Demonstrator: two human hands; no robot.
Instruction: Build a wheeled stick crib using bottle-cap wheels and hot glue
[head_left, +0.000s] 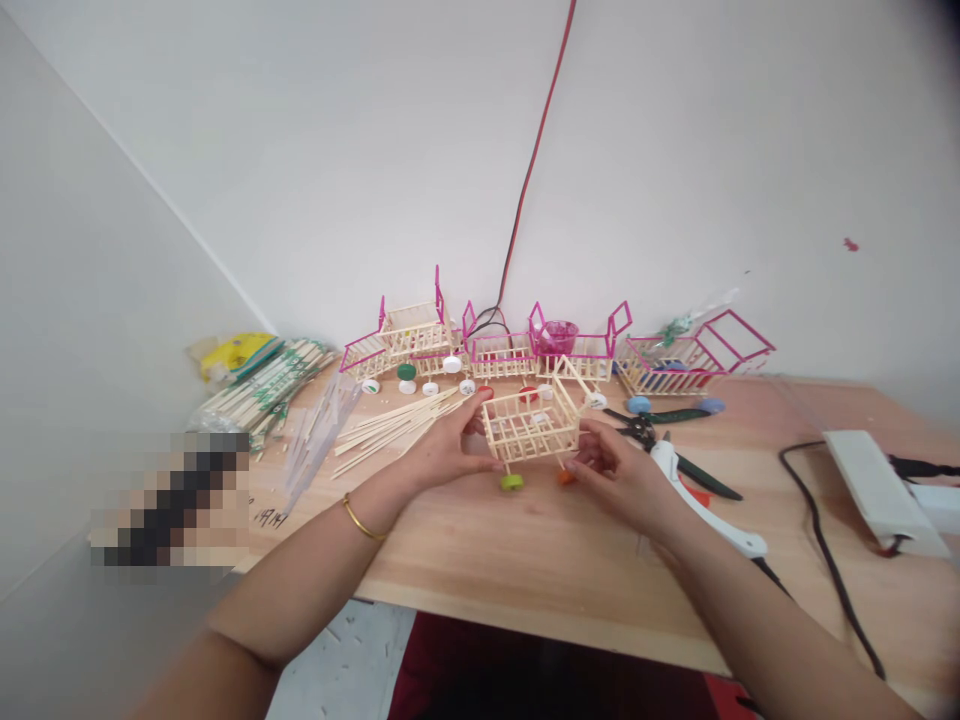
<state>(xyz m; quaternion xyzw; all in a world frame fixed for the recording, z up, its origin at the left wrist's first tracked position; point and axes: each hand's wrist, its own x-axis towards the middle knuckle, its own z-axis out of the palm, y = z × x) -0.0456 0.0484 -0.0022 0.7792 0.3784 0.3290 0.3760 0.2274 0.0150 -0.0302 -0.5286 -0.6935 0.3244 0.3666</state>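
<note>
A small wooden stick cart (531, 430) is held just over the table in the middle of the view. Its unpainted bars form an open basket, and bottle-cap wheels sit below, a yellow-green one (511, 482) at the left and an orange one (566, 478) at the right. My left hand (454, 440) grips the cart's left end, thumb along the lower edge. At the right end, the fingers of my right hand (611, 465) close on the cart near the orange wheel. A gold bangle (363, 518) circles my left wrist.
Several stick carts with pink-painted parts (501, 352) line the wall. Loose sticks (397, 425) and bagged sticks (274, 385) lie left. To the right are green-handled pliers (705, 475), a white glue gun (697, 505), a power strip (874, 480) and a black cable (825, 550).
</note>
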